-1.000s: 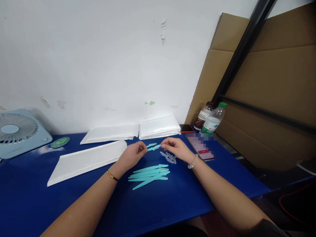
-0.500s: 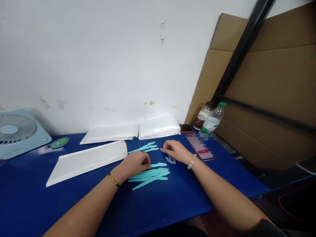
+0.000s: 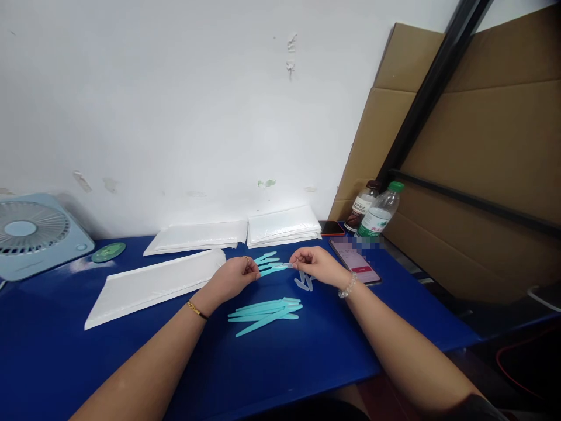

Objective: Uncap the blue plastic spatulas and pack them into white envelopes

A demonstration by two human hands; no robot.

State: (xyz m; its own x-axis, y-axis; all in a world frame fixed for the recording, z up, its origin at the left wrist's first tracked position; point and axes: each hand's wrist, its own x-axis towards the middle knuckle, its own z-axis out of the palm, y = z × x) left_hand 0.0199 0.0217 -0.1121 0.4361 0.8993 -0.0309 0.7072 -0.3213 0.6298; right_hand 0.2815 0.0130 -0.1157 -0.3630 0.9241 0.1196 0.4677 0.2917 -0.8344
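Note:
My left hand (image 3: 239, 278) is closed on a turquoise eyebrow razor (image 3: 272, 271), whose blade end points right. Between the fingertips of my right hand (image 3: 316, 264) is a small clear blade cover (image 3: 287, 265), right at the razor's tip; whether it is around the blade I cannot tell. Just behind the held razor lie a few more turquoise razors (image 3: 266, 256), partly hidden by my left hand. A pile of turquoise razors (image 3: 267, 310) rests nearer me on the blue table. Several loose clear covers (image 3: 303, 283) lie below my right hand.
White padded envelopes (image 3: 153, 289) lie left of my hands, with two stacks, one left (image 3: 197, 237) and one right (image 3: 284, 227), along the wall. A fan (image 3: 41, 234) and a green disc (image 3: 108, 252) are far left. Phones (image 3: 357, 260) and bottles (image 3: 379, 213) stand or lie right.
My left hand has lifted a razor from above the near pile and carried it away from me to my right hand. The cover in my right hand now meets the razor's tip.

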